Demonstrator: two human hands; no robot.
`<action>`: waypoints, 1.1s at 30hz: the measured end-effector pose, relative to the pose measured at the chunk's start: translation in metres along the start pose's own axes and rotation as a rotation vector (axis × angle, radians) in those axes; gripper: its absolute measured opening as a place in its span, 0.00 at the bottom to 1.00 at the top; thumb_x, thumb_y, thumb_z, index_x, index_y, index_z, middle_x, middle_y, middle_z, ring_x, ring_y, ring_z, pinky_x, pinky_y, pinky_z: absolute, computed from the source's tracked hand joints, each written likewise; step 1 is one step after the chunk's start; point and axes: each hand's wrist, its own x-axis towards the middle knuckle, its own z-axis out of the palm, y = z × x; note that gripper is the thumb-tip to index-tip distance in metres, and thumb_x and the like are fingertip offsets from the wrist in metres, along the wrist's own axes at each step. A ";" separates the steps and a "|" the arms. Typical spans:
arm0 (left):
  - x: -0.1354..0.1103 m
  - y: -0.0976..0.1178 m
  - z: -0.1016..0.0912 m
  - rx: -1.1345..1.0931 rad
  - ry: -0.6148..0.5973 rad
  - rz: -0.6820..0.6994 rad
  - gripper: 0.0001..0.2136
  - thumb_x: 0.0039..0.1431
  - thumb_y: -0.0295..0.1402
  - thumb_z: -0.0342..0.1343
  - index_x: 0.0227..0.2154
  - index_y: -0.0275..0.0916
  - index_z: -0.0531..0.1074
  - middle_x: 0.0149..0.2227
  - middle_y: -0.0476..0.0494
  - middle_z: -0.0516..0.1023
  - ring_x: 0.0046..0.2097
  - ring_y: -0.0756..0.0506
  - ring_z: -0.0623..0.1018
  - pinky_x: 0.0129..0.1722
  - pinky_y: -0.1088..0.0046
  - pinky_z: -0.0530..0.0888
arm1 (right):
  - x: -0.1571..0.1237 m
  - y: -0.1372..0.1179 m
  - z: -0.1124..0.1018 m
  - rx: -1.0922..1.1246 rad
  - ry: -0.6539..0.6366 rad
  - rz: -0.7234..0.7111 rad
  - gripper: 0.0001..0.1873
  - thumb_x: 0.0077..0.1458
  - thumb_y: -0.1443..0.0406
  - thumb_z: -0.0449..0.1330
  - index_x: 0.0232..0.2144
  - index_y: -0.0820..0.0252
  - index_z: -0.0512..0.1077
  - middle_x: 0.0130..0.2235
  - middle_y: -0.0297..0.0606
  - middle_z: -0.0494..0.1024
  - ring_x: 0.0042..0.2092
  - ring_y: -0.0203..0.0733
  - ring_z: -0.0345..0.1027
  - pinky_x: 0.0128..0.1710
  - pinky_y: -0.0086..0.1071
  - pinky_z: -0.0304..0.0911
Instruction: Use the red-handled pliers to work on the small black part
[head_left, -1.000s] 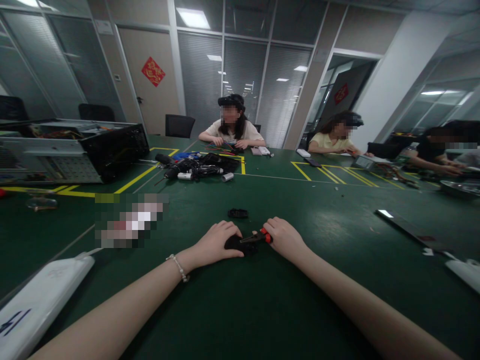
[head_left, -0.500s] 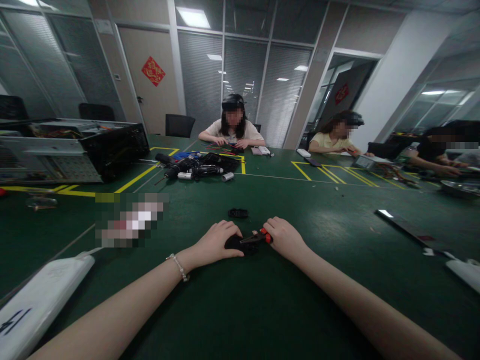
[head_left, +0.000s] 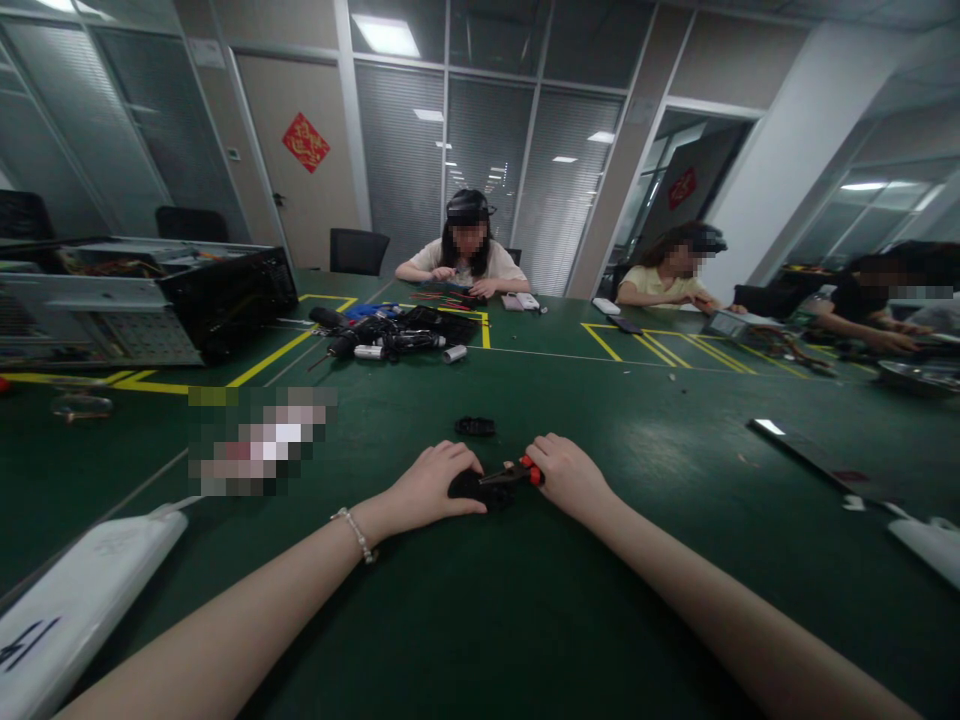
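My left hand (head_left: pixel 433 485) rests curled over a small black object (head_left: pixel 474 490) on the green table (head_left: pixel 525 600), pinning it down. My right hand (head_left: pixel 568 474) is closed around a small tool with a red-and-black handle (head_left: pixel 525 470), whose tip points left onto the black object. A second small black part (head_left: pixel 475 426) lies on the table just beyond both hands, untouched. A bead bracelet circles my left wrist.
A white device (head_left: pixel 75 610) lies at the near left. An open computer case (head_left: pixel 150 300) stands at the far left. A pile of black cables and parts (head_left: pixel 397 335) sits mid-table. Three people work at the far side and right. A thin strip (head_left: pixel 817 455) lies at the right.
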 end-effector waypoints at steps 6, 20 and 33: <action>0.000 0.000 -0.001 0.000 -0.009 -0.004 0.17 0.49 0.46 0.54 0.37 0.42 0.65 0.41 0.47 0.67 0.43 0.43 0.66 0.41 0.67 0.63 | 0.000 0.000 0.001 0.016 0.005 -0.015 0.04 0.49 0.70 0.53 0.29 0.63 0.67 0.31 0.39 0.69 0.32 0.38 0.60 0.33 0.31 0.56; 0.000 -0.001 0.000 0.001 0.000 -0.002 0.17 0.48 0.47 0.55 0.37 0.42 0.65 0.41 0.47 0.67 0.43 0.43 0.66 0.41 0.67 0.63 | 0.000 0.000 0.001 0.005 0.007 -0.027 0.05 0.48 0.72 0.52 0.29 0.63 0.67 0.30 0.39 0.69 0.32 0.39 0.60 0.34 0.31 0.56; 0.000 -0.004 0.003 0.004 -0.011 -0.009 0.18 0.49 0.48 0.54 0.38 0.43 0.65 0.42 0.48 0.66 0.43 0.44 0.66 0.40 0.67 0.64 | 0.001 0.001 0.002 0.005 -0.006 -0.017 0.07 0.45 0.73 0.53 0.30 0.63 0.67 0.32 0.39 0.69 0.33 0.39 0.60 0.34 0.31 0.56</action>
